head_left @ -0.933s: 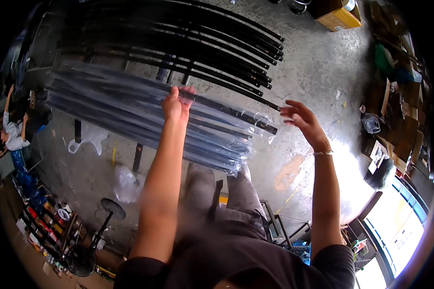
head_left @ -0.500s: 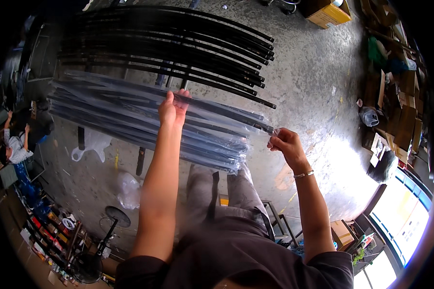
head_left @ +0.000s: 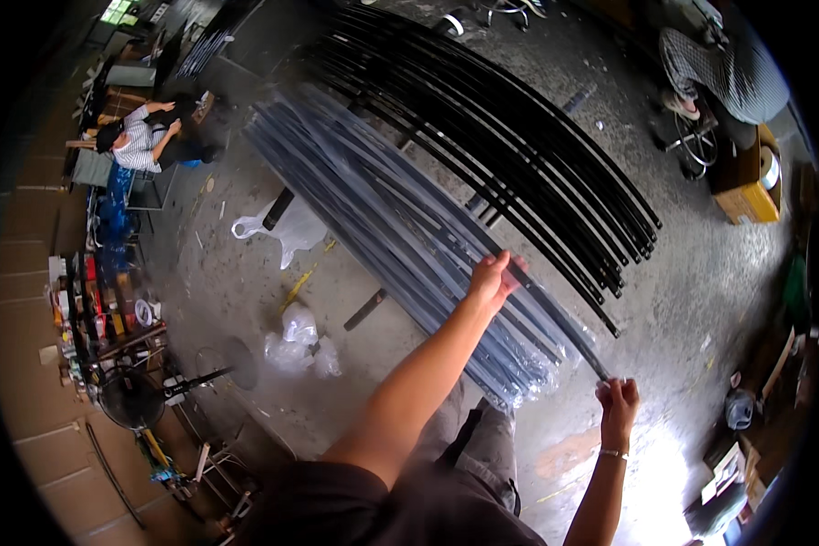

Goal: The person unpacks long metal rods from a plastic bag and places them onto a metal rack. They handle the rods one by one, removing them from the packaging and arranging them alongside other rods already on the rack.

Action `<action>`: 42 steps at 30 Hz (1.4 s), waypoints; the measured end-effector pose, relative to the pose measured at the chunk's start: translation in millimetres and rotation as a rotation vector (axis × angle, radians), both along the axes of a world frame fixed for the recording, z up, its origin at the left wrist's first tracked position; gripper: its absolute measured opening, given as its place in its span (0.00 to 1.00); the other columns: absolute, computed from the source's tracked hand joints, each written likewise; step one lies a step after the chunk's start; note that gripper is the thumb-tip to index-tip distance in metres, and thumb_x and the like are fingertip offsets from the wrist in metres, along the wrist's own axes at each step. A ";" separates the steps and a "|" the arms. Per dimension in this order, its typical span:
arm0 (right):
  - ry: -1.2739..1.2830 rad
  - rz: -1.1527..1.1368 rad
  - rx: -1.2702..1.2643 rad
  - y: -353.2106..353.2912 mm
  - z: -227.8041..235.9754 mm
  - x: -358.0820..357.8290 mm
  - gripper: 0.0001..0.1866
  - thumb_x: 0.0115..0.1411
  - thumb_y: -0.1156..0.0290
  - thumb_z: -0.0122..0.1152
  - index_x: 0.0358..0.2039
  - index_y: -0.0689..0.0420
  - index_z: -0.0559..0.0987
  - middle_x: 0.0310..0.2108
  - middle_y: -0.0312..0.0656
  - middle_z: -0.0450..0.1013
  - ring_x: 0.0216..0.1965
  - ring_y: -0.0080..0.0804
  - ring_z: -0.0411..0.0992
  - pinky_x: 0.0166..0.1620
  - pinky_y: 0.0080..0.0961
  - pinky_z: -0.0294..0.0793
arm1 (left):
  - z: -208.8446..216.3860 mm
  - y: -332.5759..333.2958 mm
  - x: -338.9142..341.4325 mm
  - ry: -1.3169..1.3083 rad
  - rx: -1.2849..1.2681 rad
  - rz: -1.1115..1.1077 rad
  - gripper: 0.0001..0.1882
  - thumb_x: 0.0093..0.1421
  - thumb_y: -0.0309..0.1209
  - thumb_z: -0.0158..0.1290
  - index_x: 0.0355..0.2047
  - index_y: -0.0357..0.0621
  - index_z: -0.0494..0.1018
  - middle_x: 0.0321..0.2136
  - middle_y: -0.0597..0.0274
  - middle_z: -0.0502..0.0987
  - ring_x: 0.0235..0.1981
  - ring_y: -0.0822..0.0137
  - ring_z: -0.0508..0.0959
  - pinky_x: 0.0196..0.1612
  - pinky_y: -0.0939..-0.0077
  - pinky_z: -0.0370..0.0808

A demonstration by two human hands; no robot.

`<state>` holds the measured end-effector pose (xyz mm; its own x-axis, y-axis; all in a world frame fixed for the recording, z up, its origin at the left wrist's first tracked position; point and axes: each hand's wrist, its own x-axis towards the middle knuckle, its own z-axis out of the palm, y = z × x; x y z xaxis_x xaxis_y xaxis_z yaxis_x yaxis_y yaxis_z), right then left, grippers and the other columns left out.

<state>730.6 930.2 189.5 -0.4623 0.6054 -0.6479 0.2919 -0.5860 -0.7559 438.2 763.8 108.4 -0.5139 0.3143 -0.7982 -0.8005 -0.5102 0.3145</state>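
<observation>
A long dark bar in a clear plastic sleeve (head_left: pixel 562 325) runs slantwise between my hands. Toward its middle, my left hand (head_left: pixel 497 280) is wrapped around it, thumb on top. At its near right end my right hand (head_left: pixel 619 400) pinches the sleeve's tip, fingers closed. Under and beside this bar lies a pile of similar sleeved bars (head_left: pixel 382 223), their loose plastic ends bunched near my legs. Beyond them, bare black bars (head_left: pixel 519 155) lie side by side in a row.
Dark support beams (head_left: pixel 366 309) jut out beneath the pile. White plastic bags (head_left: pixel 300 341) lie on the concrete floor, near a standing fan (head_left: pixel 134 398). One person (head_left: pixel 139 138) works at far left; another (head_left: pixel 733 77) sits at far right by a yellow carton (head_left: pixel 751 202).
My view has swung to the left, so the bars now slant down to the right. Both hands keep their holds on the sleeved bar and its end.
</observation>
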 end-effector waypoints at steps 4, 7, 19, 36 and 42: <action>-0.027 -0.072 0.023 -3.1 -3.7 11.7 0.11 0.56 0.79 0.54 0.23 0.54 0.62 0.21 0.34 0.64 0.21 0.19 0.64 0.27 0.17 0.69 | -12.2 -6.8 12.6 0.040 0.055 -0.039 0.07 0.60 0.31 0.48 0.35 0.40 0.66 0.33 0.55 0.75 0.35 0.61 0.76 0.40 0.64 0.76; -0.015 -0.119 -0.001 -1.5 -2.4 15.9 0.11 0.56 0.80 0.54 0.23 0.54 0.62 0.20 0.33 0.63 0.20 0.19 0.62 0.28 0.17 0.69 | -12.3 -2.1 15.9 0.051 0.112 -0.043 0.07 0.60 0.30 0.49 0.36 0.42 0.66 0.34 0.57 0.74 0.37 0.62 0.76 0.40 0.66 0.76; -0.052 -0.201 0.104 -11.0 22.3 10.9 0.04 0.55 0.80 0.54 0.30 0.58 0.70 0.24 0.37 0.70 0.20 0.18 0.62 0.22 0.11 0.63 | 2.5 -2.6 11.2 -0.003 0.157 -0.009 0.08 0.58 0.29 0.51 0.36 0.44 0.65 0.31 0.58 0.74 0.34 0.61 0.76 0.40 0.64 0.76; -0.342 0.472 0.440 -31.0 6.3 12.3 0.10 0.57 0.74 0.49 0.41 0.59 0.70 0.23 0.33 0.66 0.18 0.17 0.62 0.19 0.15 0.61 | -5.6 -16.1 35.7 0.003 0.247 0.091 0.12 0.60 0.31 0.48 0.43 0.43 0.64 0.40 0.53 0.72 0.43 0.59 0.74 0.43 0.60 0.74; -0.409 0.593 0.338 -37.6 11.8 -22.8 0.10 0.56 0.72 0.48 0.36 0.61 0.73 0.15 0.30 0.61 0.13 0.14 0.57 0.15 0.16 0.56 | 20.6 5.5 84.6 0.010 0.154 -0.080 0.08 0.59 0.30 0.49 0.36 0.38 0.66 0.37 0.53 0.74 0.42 0.61 0.74 0.47 0.64 0.69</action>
<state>707.8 892.7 201.3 -0.5346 0.5270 -0.6607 0.7760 -0.0035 -0.6308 522.8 769.3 128.9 -0.4905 0.4725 -0.7322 -0.8375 -0.4880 0.2461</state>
